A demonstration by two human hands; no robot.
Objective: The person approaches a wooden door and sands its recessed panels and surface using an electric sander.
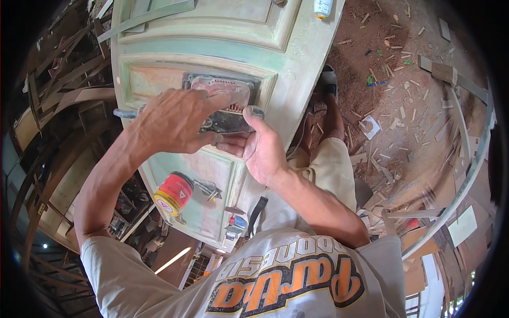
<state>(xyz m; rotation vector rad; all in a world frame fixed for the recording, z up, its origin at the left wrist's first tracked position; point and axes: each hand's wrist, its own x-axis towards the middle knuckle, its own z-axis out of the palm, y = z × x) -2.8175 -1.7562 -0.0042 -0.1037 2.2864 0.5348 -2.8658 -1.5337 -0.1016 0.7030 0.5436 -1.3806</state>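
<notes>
A dusty red and black power tool (225, 121), perhaps a sander, is over a recessed panel of a pale green wooden door (299, 66). My left hand (172, 119) reaches across the tool from the left, its fingers bent over the tool's red part. From the right, my right hand (262, 151) is palm up, with its thumb against the tool's right end and its fingers at the near side. A grey pad or plate shows behind the tool. Part of its underside is hidden by my hands.
On the door lie a red and yellow can (175, 193), a metal scraper-like piece (208, 189), a blue and red item (238, 222), a white bottle (323, 7) and a wooden strip (154, 16). Wood scraps litter the dirt floor (392, 106); timber is piled at left.
</notes>
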